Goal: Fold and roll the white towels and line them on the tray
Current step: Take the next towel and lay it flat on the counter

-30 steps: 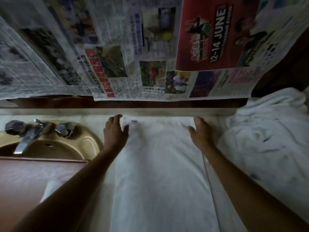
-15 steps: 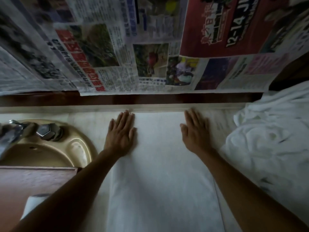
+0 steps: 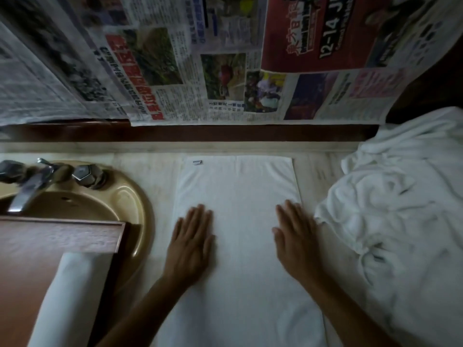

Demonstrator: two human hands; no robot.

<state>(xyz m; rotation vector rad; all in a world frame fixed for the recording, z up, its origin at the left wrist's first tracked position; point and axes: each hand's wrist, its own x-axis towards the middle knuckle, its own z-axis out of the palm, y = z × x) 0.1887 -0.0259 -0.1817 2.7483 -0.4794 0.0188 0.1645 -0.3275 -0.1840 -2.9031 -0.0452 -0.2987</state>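
Left hand [image 3: 191,237], right hand [image 3: 297,237] nearer, mid-towel [image 3: 238,181].

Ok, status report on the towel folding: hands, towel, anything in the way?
Left hand and right hand open, flat on folded towel. One rolled towel on tray. Loose towel pile close on right.
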